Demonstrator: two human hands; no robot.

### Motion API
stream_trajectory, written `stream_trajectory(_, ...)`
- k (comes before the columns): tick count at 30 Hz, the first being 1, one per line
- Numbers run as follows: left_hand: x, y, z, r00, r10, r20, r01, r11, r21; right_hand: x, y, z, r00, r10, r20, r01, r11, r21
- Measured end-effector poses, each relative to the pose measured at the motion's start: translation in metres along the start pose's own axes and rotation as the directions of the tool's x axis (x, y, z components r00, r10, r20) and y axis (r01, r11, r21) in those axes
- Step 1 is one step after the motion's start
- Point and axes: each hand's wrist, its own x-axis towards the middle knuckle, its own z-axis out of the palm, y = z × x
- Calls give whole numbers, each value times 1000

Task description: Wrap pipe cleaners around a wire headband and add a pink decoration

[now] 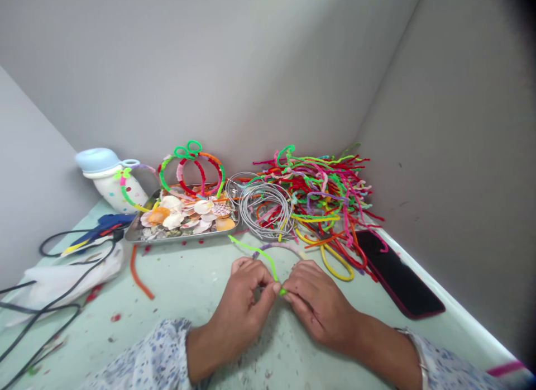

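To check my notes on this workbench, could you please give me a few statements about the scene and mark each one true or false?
1. The left hand and right hand both pinch a bright green pipe cleaner. True.
2. The grey wire hoops lie inside the rectangular steel tray. False: the tray holds seashells, and the hoops lie to its right.
3. A loose orange pipe cleaner lies on the pale green bench top. True.
4. The black phone with a red edge lies left of the tray. False: it lies on the right, beside the wall.
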Motion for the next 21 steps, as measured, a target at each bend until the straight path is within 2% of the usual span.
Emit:
stream_trajectory(4, -1, -1, 0, 1000, -24, -7, 24, 1000, -6, 0, -1, -1, 1000, -7, 5, 7, 1000, -17)
stream_trajectory(8, -1, -2, -1, 1000, 6, -24, -6, 1000, 1, 1, -1, -1, 999, 29, -25, -29, 1000, -7)
stream_trajectory(15, -5, -2, -5, 972, 196, -126, -182, 976, 118, 2, 2, -2, 990, 108, -87, -108, 994, 2)
stream_trajectory(21, -4, -5, -6, 947, 310, -85, -280, 925, 259, 2, 1, -2, 991, 115, -65, -114, 993, 18)
